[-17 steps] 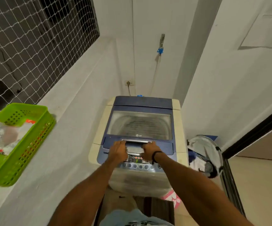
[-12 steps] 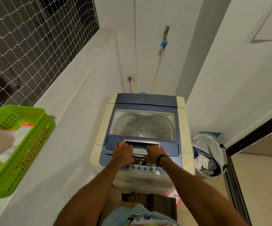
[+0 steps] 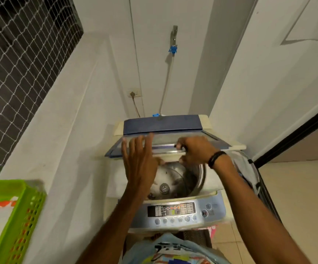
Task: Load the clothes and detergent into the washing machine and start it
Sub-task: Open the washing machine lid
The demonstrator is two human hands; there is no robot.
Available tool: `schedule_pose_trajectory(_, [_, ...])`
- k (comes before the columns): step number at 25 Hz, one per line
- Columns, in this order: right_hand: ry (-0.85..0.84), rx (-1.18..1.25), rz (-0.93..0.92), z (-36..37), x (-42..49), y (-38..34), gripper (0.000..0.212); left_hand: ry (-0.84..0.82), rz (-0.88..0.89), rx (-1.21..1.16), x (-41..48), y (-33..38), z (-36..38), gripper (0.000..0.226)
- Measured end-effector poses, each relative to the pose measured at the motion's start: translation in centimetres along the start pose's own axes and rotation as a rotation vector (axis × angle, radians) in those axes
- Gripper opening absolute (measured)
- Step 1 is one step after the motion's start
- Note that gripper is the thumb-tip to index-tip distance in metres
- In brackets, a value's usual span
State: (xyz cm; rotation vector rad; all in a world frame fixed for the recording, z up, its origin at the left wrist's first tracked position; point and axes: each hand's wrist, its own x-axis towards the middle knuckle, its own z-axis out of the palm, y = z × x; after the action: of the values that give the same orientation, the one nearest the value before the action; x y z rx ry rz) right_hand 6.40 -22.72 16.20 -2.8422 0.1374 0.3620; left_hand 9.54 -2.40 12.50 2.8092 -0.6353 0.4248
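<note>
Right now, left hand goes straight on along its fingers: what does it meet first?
Probably the folded-up lid, gripped by the right hand; the left hand points open-fingered at its glass. Depth unclear.

Cream top-load washing machine (image 3: 173, 216), blue glass-paned lid (image 3: 165, 141) half raised, folding rearward, steel drum (image 3: 175, 178) exposed

Nothing legible: control panel (image 3: 171, 209) print at washing machine (image 3: 204, 122) front edge blurred; shirt (image 3: 173, 251) graphic unreadable.
</note>
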Motion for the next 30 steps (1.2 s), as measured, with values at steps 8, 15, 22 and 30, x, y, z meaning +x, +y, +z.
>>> schedule_pose_trajectory(8, [0.769, 0.071, 0.247, -3.1, 13.7, -0.5, 0.06, 0.086, -0.019, -0.019, 17.4, -2.0, 4.2, 0.095])
schedule_pose_trajectory(15, [0.678, 0.014, 0.285, -1.5, 19.8, 0.8, 0.111, 0.04, -0.059, -0.035, 24.6, -2.4, 7.2, 0.121])
schedule_pose_trajectory(22, [0.708, -0.042, 0.364, -0.4, 21.4, 0.9, 0.125, 0.113, -0.098, 0.014, 25.0, -2.0, 8.7, 0.121])
schedule_pose_trajectory(30, [0.692, -0.08, 0.336, 0.2, 20.0, 1.2, 0.12, 0.055, -0.079, 0.164, 20.9, -2.5, 10.3, 0.128])
